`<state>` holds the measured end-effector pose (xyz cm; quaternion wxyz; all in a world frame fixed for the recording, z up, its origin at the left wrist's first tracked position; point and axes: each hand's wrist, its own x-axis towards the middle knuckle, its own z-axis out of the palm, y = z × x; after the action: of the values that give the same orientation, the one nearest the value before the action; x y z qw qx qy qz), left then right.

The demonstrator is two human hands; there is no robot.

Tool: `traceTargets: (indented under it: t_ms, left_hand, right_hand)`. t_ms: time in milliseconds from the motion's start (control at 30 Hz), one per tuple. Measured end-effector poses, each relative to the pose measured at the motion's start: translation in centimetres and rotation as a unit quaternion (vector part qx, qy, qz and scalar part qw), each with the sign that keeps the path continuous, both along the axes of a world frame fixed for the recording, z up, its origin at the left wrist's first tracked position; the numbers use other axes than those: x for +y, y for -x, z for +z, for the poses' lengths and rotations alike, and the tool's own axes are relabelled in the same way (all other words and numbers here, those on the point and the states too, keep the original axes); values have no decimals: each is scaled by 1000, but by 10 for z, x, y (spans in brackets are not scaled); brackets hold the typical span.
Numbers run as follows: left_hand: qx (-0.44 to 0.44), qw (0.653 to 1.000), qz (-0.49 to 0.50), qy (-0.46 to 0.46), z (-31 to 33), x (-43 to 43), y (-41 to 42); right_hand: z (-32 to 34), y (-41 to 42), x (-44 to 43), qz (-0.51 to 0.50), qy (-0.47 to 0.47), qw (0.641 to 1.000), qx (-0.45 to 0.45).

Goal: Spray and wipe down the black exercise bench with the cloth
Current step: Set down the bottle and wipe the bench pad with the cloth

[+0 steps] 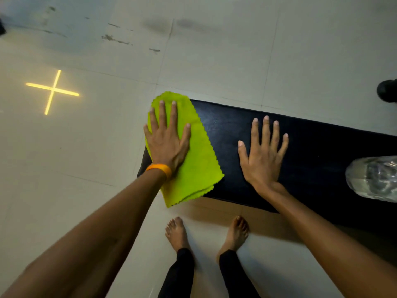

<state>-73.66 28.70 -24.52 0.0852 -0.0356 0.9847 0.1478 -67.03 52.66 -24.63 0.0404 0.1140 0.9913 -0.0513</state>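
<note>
The black exercise bench (311,160) runs from the middle of the view to the right edge. A folded lime-green cloth (197,160) covers its left end. My left hand (166,138), with an orange band at the wrist, lies flat on the cloth with fingers spread, pressing it onto the bench. My right hand (263,154) rests flat and open on the bare bench top, to the right of the cloth. A clear plastic bottle (372,178) sits on the bench at the right edge; its top is out of view.
Pale tiled floor (214,50) surrounds the bench, with scuff marks at the top. A yellow glowing cross (52,90) shows on the floor to the left. My bare feet (206,233) stand in front of the bench. A dark round object (387,91) sits at the right edge.
</note>
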Motion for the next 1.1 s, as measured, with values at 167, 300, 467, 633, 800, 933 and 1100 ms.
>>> traceTargets:
  t_ms: [167,300,467,633,800,933,1100]
  left_hand:
    - [48,974,-209,72,-1,30,-66]
    - [61,959,-272,52,-4,37,-67]
    - [50,973,-214,68,-5,74,-8]
    - [52,951,-303,44,-1,84,-86]
    - [66,946,-315,36,-5,93,-46]
    - [61,972,-223,36,-6,127,-52]
    - [74,923,-377,-1,-5,132,-64]
  right_hand:
    - [2,-2,1,-2,22,1000,10]
    - [3,-5,20,49,30,998,12]
    - [3,14,58,65,48,997,18]
    - [6,-32,52,13,28,999,11]
    - [7,-41,89,16,16,1000,-1]
    - [10,-35,109,12,37,999,0]
    - [12,-55,107,12,26,1000,-5]
